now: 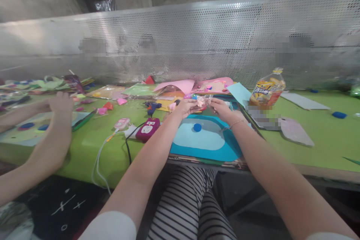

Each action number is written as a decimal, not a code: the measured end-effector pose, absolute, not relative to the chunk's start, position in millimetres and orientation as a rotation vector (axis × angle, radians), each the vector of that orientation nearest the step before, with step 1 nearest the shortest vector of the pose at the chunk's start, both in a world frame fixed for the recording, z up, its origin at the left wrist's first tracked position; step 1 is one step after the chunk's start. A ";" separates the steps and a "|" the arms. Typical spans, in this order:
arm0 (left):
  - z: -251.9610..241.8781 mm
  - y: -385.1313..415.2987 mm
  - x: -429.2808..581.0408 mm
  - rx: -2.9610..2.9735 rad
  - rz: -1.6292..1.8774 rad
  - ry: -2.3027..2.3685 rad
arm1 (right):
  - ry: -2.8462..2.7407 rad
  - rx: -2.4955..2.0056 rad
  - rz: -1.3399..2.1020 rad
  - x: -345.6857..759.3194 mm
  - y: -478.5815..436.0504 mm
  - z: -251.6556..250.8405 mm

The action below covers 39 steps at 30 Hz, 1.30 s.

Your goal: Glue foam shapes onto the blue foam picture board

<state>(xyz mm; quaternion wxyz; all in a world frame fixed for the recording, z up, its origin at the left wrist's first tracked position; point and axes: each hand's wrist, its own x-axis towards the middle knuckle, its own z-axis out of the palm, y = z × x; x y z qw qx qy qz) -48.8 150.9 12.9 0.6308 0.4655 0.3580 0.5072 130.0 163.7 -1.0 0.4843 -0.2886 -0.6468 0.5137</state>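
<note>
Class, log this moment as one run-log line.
left hand: holding clear plastic packet; right hand: holding same packet; blue cap: on pale-blue paper oval; glue gun: left of packet

There is one bright-blue sheet [231, 147], one glue gun [152, 108], one maroon box [148, 129] and one yellow snack bag [267, 90].

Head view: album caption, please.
Left hand and right hand hold a clear plastic packet near two-tone blue paper bearing a round blue disc.

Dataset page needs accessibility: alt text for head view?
The wearer's left hand and right hand hold a small clear packet near the far edge of a blue paper sheet bearing a blue disc. Another person's arms are at left, over the green table.
</note>
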 end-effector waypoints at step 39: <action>5.4 153.5 -42.3 1.065 1.294 0.942 | -1.885 -0.990 0.492 110.3 165.4 -2.9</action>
